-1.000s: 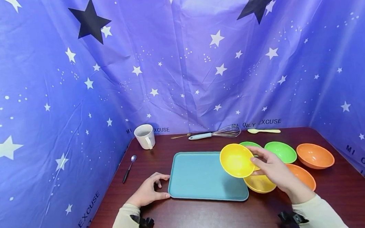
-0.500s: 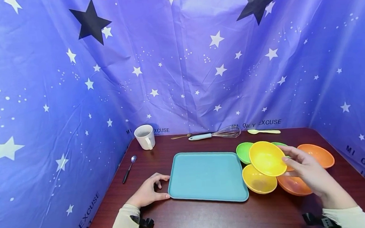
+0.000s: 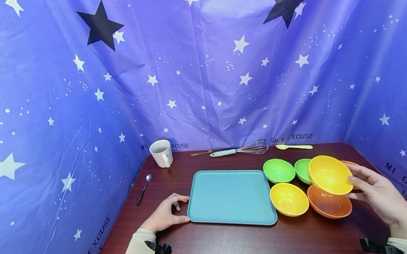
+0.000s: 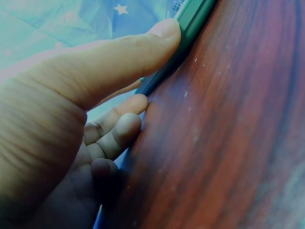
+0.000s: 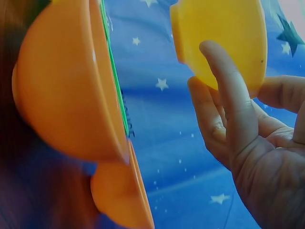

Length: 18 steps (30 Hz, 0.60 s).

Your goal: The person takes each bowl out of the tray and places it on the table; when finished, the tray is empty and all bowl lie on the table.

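Observation:
My right hand [image 3: 377, 192] holds a yellow bowl [image 3: 330, 174] by its right side, tilted with its inside facing the head camera. In the right wrist view, the bowl [image 5: 226, 38] is up beside the orange bowl [image 5: 62, 81], with my fingers on its underside and rim. In the head view it overlaps the lower orange bowl [image 3: 328, 205] and the far orange one [image 3: 350, 162], which is mostly hidden. On the left, my left hand [image 3: 166, 211] touches the edge of a teal tray [image 3: 231, 198]; the thumb [image 4: 138, 55] lies against its rim, fingers relaxed.
Right of the tray stand another yellow bowl [image 3: 289, 200] and two green bowls [image 3: 279, 171], one partly covered. Along the back lie a whisk [image 3: 239, 150], a pale yellow spoon [image 3: 294, 147] and a small brown-tipped spoon [image 3: 202, 152]. A white mug [image 3: 160, 154] and black-handled spoon [image 3: 144, 188] are left.
My right hand has carried the yellow bowl rightward from above the tray's right end, past the other yellow bowl, to the orange bowls. The left hand has stayed at the tray's edge.

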Available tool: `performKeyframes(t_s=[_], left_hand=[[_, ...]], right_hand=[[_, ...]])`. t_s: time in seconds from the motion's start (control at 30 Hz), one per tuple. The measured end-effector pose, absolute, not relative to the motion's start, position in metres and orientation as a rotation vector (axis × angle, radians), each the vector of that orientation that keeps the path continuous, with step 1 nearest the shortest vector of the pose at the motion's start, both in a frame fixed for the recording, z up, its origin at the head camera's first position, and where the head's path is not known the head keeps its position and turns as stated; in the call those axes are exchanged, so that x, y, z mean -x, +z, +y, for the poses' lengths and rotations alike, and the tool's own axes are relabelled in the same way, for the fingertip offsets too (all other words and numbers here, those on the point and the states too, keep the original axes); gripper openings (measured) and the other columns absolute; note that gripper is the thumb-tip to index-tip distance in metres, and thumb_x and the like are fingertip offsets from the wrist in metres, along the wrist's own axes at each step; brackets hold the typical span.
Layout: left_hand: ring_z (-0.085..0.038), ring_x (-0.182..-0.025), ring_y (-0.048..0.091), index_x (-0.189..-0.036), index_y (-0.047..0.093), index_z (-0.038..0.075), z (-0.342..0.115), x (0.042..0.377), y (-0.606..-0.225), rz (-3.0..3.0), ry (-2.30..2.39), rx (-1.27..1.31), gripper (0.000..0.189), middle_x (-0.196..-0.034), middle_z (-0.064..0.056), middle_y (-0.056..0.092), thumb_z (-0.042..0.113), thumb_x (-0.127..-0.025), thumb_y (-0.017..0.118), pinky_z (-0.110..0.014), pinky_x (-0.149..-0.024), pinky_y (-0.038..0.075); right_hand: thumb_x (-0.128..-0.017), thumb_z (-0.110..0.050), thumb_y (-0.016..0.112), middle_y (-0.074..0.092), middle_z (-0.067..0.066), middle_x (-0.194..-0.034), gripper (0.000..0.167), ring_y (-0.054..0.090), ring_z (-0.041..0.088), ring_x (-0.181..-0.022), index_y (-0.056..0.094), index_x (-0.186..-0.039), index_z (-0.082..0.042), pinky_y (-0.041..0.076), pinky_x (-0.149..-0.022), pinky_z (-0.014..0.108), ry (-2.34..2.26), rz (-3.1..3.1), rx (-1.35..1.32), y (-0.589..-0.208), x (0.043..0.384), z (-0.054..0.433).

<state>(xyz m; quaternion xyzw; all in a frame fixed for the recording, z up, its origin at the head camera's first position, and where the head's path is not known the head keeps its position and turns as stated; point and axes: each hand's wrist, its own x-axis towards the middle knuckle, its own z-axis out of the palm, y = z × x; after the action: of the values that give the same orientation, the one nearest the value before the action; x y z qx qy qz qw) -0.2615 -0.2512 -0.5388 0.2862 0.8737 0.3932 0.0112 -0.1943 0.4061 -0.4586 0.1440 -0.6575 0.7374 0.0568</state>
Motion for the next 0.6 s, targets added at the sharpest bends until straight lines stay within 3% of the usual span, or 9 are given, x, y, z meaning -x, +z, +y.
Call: performKeyframes(t_s=[0.37, 0.6], left_hand=[[-0.018, -0.090, 0.058, -0.137, 0.066, 0.019, -0.251, 0.262, -0.539, 2.739, 1.210, -0.903, 0.064, -0.123, 0.001, 0.065, 0.038, -0.082, 0.092, -0.030, -0.078, 0.050], [-0.018, -0.090, 0.058, -0.137, 0.066, 0.019, -0.252, 0.262, -0.538, 2.739, 1.210, -0.902, 0.065, -0.123, 0.002, 0.064, 0.038, -0.082, 0.092, -0.030, -0.078, 0.050]], right_hand=[[-0.109, 0.008, 0.042, 0.073, -0.006, -0.116, 0.045, 0.076, 0.013, -0.094, 0.069, -0.131, -0.020, 0.061, -0.066, 0.037, 2.276, -1.867, -0.370, -0.474, 0.178, 0.442], [-0.109, 0.005, 0.046, 0.071, -0.016, -0.106, 0.045, 0.074, 0.006, -0.085, 0.071, -0.119, -0.031, 0.060, -0.060, 0.035, 2.176, -1.934, -0.182, -0.487, 0.171, 0.461]])
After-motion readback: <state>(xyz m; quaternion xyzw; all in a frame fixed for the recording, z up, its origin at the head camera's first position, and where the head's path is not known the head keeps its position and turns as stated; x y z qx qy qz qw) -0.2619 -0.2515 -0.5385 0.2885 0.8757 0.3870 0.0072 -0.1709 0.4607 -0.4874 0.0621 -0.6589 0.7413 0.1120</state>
